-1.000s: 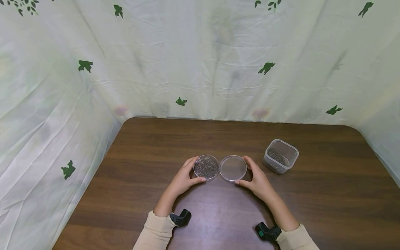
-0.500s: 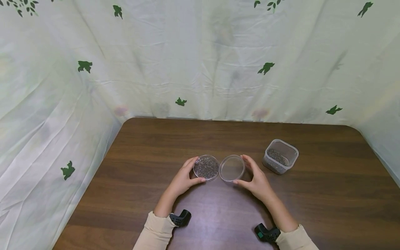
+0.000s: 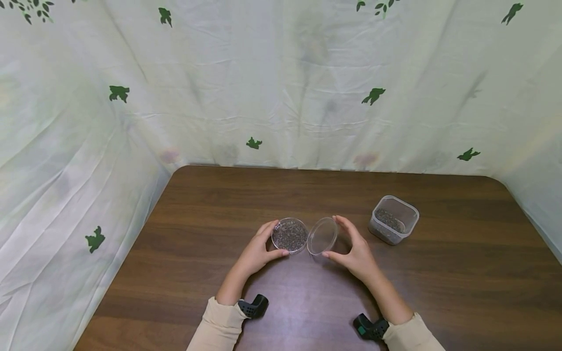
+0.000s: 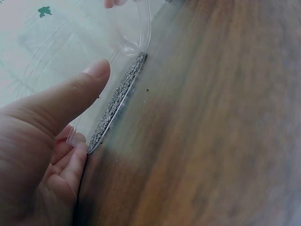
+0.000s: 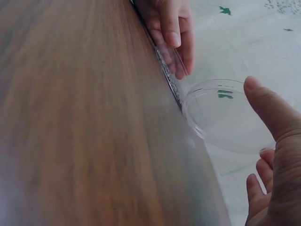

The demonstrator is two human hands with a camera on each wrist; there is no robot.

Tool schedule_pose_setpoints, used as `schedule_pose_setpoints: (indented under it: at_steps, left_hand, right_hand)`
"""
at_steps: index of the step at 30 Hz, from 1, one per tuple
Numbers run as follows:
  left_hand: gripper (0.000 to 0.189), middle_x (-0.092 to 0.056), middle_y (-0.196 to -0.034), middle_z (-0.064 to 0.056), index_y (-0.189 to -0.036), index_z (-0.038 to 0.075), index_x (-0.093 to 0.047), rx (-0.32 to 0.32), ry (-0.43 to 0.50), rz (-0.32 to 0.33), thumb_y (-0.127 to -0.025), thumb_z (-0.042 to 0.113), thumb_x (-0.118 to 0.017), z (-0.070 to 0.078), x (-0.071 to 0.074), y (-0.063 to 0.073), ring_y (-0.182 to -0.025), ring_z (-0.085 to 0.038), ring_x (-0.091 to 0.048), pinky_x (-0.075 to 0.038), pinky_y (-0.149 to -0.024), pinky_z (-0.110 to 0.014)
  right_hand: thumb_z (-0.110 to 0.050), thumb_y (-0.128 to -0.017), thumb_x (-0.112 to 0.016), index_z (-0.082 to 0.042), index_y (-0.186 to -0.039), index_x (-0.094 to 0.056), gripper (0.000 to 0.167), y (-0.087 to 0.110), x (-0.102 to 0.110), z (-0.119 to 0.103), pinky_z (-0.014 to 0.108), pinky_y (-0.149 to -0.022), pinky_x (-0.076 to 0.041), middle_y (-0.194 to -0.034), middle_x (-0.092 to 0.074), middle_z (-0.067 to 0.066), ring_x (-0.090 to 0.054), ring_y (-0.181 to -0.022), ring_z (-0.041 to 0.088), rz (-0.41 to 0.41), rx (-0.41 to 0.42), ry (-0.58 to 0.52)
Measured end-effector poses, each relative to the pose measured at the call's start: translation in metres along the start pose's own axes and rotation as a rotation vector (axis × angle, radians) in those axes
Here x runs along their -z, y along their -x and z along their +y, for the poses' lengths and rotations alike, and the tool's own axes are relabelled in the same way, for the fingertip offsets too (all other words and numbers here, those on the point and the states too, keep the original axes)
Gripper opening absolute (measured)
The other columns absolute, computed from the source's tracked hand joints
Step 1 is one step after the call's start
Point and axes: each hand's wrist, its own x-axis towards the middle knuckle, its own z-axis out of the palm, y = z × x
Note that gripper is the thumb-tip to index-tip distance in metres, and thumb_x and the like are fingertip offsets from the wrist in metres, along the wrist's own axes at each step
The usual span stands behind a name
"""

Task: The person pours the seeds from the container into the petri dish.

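In the head view a clear round petri dish (image 3: pixel 290 219) full of grey granules (image 3: pixel 291 236) rests on the table. My left hand (image 3: pixel 255 252) grips its left side, thumb at the near edge and fingers at the far edge. Just right of it is a clear round lid (image 3: pixel 322 237), pinched at its far and near edges by my right hand (image 3: pixel 361 256). The lid (image 5: pixel 221 117) stands tilted in the right wrist view, its right side raised and its lower left edge beside the dish. Whether the two touch, I cannot tell.
A clear square plastic tub (image 3: pixel 381 233), partly filled with similar grey granules, stands behind and right of my right hand on the brown wooden table (image 3: pixel 246 195). A few stray grains lie near the dish. A white curtain (image 3: pixel 281 87) hangs behind the table.
My right hand has moved a little left and tilted the lid up from lying nearly flat, its right edge rising. The left hand and dish have stayed still.
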Motion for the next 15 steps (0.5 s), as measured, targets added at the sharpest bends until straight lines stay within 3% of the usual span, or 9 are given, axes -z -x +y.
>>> schedule_pose_setpoints:
  at_steps: [7, 15]
  left_hand:
    - [0.086, -0.036, -0.135, -0.015, -0.136, -0.001, -0.034, -0.02, 0.002, 0.006, -0.069, 0.031, -0.077, 0.001, 0.001, 0.001, -0.123, -0.028, -0.035, -0.028, -0.1, -0.043]
    - [0.087, -0.036, -0.136, -0.015, -0.137, 0.0, -0.034, -0.008, -0.001, 0.0, -0.069, 0.032, -0.077, 0.002, 0.001, 0.001, -0.123, -0.027, -0.035, -0.029, -0.099, -0.043]
  right_hand:
    - [-0.014, -0.062, -0.083, -0.007, -0.134, -0.038, 0.085, -0.005, -0.012, 0.028, 0.042, -0.099, -0.029, -0.132, -0.043, 0.011, -0.036, -0.123, 0.026, -0.017, -0.006, -0.037]
    - [-0.024, -0.062, -0.083, -0.015, -0.135, -0.039, 0.086, -0.009, -0.017, 0.031, 0.041, -0.099, -0.029, -0.134, -0.042, 0.001, -0.036, -0.123, 0.021, -0.02, -0.011, -0.068]
